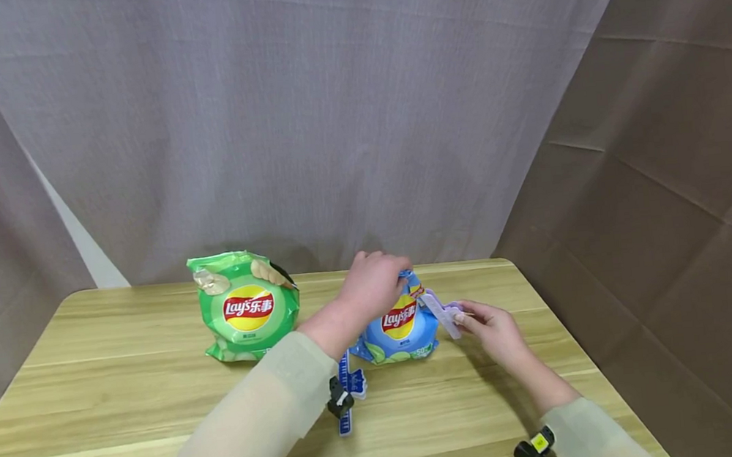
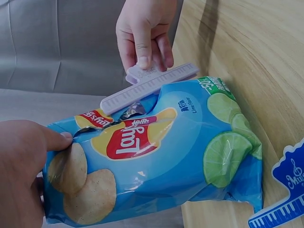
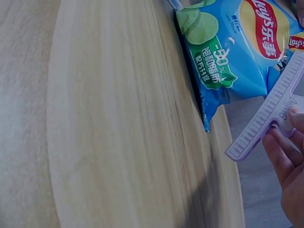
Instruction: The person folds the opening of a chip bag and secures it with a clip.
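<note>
A blue bag of lime chips [image 1: 410,340] stands at the back of the wooden table, with a torn opening along its upper side. My left hand [image 1: 374,283] grips its top corner, the thumb lying on the front face in the left wrist view. My right hand [image 1: 497,335] pinches the handle of a lilac bag clip [image 2: 149,89] with a piano-key pattern and "Music" lettering. The clip's long bar lies against the bag's torn side. Whether any of the bag sits between its bars, I cannot tell.
Left of the blue bag stands a green bag of chips [image 1: 215,313], dark at its upper right corner. A blue piano-key bag clip [image 1: 346,423] lies on the table [image 1: 126,413] in front, partly behind my left wrist. Grey curtain [image 1: 302,117] hangs behind the table.
</note>
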{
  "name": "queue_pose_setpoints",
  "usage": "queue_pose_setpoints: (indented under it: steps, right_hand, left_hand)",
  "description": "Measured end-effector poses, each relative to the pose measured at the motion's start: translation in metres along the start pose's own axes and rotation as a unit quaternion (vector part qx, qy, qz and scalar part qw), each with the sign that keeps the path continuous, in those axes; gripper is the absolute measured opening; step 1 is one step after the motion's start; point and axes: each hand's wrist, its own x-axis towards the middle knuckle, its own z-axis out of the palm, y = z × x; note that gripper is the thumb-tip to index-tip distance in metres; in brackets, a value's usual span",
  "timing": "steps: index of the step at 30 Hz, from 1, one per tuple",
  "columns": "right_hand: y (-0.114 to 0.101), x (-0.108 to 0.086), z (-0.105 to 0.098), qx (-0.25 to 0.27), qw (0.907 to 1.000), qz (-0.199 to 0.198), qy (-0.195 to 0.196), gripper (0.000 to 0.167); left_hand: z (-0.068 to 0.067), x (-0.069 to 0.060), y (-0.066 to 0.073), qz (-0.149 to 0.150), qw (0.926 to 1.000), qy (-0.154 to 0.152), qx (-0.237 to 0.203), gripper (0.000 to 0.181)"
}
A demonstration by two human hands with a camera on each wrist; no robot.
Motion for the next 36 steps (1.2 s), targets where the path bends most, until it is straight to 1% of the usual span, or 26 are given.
queue_pose_setpoints:
  steps: [6,10,13,17,21,26,31,36]
  right_hand:
    - [-0.004,0.002,0.003,0.008,0.9999,-0.007,0.004,0.033]
    - [-0.008,0.003,0.006,0.019,0.9998,-0.010,0.005,0.033]
    - [-0.012,0.003,0.008,0.028,0.9995,-0.011,0.010,0.032]
    - [-0.015,0.004,0.010,0.037,0.9992,-0.004,0.015,0.032]
    - [-0.017,0.004,0.010,0.040,0.9991,0.002,0.013,0.033]
    - [-0.018,0.003,0.010,0.043,0.9989,-0.005,0.015,0.033]
    - [-0.021,0.003,0.009,0.030,0.9993,-0.010,0.017,0.034]
    - [-0.025,0.003,0.010,0.034,0.9991,-0.016,0.020,0.034]
  left_hand:
    - [0.003,0.001,-0.001,0.008,0.9999,0.002,-0.008,0.021]
    - [0.005,0.001,-0.001,0.004,0.9999,-0.001,-0.012,0.023]
    - [0.005,0.001,-0.001,0.003,0.9999,0.002,-0.013,0.023]
    - [0.005,0.000,-0.001,0.007,0.9997,0.012,-0.018,0.023]
    - [0.007,-0.001,-0.003,0.013,0.9992,0.030,-0.025,0.020]
    - [0.010,-0.001,-0.005,0.019,0.9983,0.045,-0.030,0.019]
    - [0.011,-0.001,-0.005,0.020,0.9983,0.045,-0.031,0.019]
    - [0.012,0.000,-0.004,0.013,0.9988,0.039,-0.027,0.019]
